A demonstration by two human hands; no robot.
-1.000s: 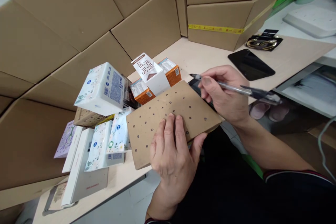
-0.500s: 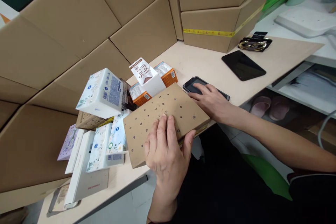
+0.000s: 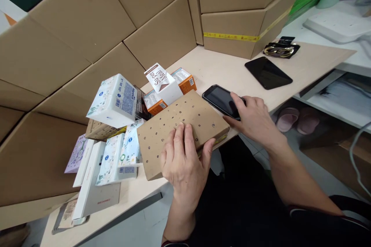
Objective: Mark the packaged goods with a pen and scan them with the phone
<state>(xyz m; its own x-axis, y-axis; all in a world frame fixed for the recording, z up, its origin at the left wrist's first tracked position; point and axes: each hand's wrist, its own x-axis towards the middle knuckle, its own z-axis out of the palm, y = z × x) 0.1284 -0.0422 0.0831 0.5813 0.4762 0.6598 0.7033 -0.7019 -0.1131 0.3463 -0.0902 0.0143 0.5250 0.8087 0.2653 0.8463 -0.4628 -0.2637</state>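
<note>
You have two things under your hands: your left hand (image 3: 185, 162) steadies the spotted box (image 3: 162, 129), while your right hand (image 3: 255, 117) is at the right-hand end of the phone (image 3: 220, 96). The step in hand looks like handling the phone while the box is kept in place. The phone lies screen up on the table (image 3: 220, 63), just beside the box's right end; the box sits at the table's near edge, spotted face up, close to the orange boxes (image 3: 158, 107) and the white carton (image 3: 171, 92). Lifting the phone would call for your right thumb and fingers to close on opposite edges, clear of the box's corner, with your left palm kept steady. Your left hand is open, palm down, its fingers laid over the top and its thumb reaching along the near side. Your right hand is part curled, index finger over the phone's far side, thumb low by its near corner, the other fingers bent; whether it truly grips, you cannot tell. Your right forearm comes in from the lower right, your left from below.
</note>
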